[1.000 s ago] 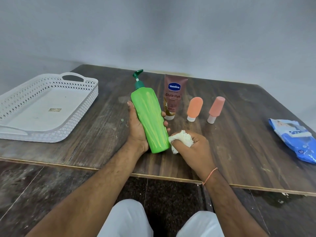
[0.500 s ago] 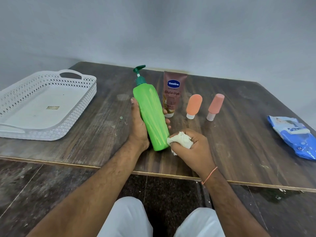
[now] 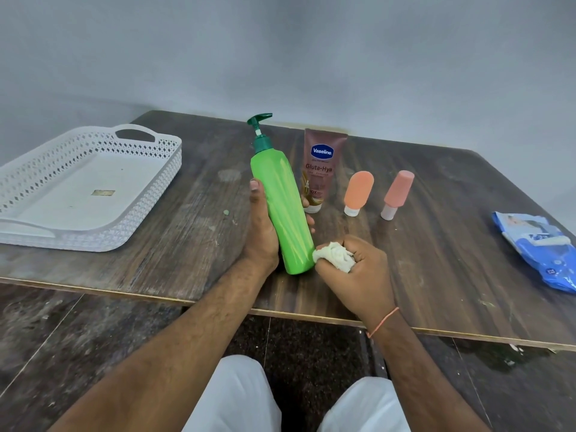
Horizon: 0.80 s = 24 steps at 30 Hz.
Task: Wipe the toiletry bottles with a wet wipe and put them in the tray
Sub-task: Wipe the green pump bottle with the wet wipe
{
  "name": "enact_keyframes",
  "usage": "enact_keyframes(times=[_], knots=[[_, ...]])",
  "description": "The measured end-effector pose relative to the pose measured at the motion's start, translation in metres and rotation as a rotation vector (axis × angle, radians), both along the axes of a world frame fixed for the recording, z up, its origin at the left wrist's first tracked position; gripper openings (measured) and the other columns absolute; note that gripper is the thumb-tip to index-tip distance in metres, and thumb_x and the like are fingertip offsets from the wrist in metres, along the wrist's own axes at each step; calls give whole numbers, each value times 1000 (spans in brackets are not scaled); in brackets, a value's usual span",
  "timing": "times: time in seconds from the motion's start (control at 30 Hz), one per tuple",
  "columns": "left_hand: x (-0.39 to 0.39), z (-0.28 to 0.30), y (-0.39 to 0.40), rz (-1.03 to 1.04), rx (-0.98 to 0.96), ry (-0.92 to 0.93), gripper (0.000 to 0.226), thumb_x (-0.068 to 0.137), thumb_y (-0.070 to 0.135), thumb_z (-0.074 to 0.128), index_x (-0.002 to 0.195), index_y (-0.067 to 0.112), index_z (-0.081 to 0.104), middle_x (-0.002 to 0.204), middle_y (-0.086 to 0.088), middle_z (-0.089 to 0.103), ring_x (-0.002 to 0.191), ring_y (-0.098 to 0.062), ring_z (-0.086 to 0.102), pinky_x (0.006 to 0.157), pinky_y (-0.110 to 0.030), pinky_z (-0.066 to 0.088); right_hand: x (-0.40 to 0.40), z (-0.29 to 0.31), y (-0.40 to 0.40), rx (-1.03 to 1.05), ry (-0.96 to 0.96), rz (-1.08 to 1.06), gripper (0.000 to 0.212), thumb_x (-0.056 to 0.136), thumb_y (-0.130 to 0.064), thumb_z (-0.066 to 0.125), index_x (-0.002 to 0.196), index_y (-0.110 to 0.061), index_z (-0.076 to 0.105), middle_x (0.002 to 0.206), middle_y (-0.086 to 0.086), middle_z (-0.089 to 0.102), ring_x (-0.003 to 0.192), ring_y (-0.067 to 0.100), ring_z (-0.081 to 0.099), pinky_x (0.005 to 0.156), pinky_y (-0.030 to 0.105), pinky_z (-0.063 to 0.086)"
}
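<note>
Head view: left hand grips glossy green pump bottle, tilted; right hand clutches crumpled white wipe.

A glossy, smooth plastic finish is shown by the green pump bottle. The table is of worn, matt dark wood grain. The tray at left is of white perforated plastic; the wipe pack of shiny blue film.

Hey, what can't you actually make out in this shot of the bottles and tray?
Head view:
- White perforated plastic tray: left end cut off by the frame.
- Blue wet wipe packet: right edge cropped, print unreadable.
- Brown Vaseline tube: lower left hidden behind green pump bottle; small print blurred.
</note>
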State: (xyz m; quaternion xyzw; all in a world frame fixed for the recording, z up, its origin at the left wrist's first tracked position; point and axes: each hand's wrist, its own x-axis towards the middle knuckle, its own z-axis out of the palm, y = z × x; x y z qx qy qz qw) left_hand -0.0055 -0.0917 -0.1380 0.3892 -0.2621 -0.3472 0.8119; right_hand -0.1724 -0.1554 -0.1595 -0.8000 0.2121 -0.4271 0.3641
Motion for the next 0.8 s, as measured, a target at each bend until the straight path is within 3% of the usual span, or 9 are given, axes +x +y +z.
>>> enact_keyframes(times=[0.07, 0.17, 0.33, 0.47, 0.67, 0.8], knots=[[-1, 1, 1, 19, 2, -7, 87, 86, 88, 30, 96, 15, 78, 90, -12, 71, 70, -30, 67, 74, -43, 57, 0, 1, 2, -35, -14, 65, 9, 81, -10, 86, 83, -15, 79, 75, -14, 66, 69, 7, 61, 63, 19, 44], [-2, 2, 1, 35, 8, -5, 87, 90, 83, 22, 88, 18, 80, 85, -11, 71, 69, -29, 66, 75, -43, 55, -1, 1, 5, -145, 12, 143, 8, 80, -16, 85, 80, -16, 77, 75, -22, 60, 68, 5, 59, 64, 19, 42], [-4, 4, 2, 51, 10, -16, 85, 94, 78, 15, 84, 23, 80, 80, -8, 71, 66, -27, 67, 74, -42, 54, 1, 3, 6, -177, -18, 35, 39, 79, -14, 87, 75, -42, 60, 70, -22, 57, 63, 4, 55, 61, 20, 40], [-4, 2, 2, 49, 8, -18, 87, 93, 80, 16, 86, 20, 79, 81, -9, 72, 66, -27, 67, 75, -43, 54, 2, 0, 8, -231, -3, 143, 19, 79, -6, 90, 85, -20, 79, 81, -21, 63, 70, 6, 62, 65, 21, 44], [-6, 3, 3, 78, 1, -26, 86, 97, 76, 13, 83, 23, 79, 78, -7, 72, 66, -27, 66, 74, -43, 55, 3, -3, 8, -280, 37, 163, 12, 82, -18, 89, 83, -12, 79, 76, -5, 66, 66, 16, 63, 57, 41, 49], [-5, 4, 2, 85, 10, -15, 84, 92, 78, 16, 80, 23, 79, 76, -7, 71, 65, -26, 66, 72, -41, 54, 3, -2, 12, -310, 24, 117, 11, 82, -15, 91, 88, -13, 82, 81, -8, 70, 69, 8, 64, 60, 29, 50]])
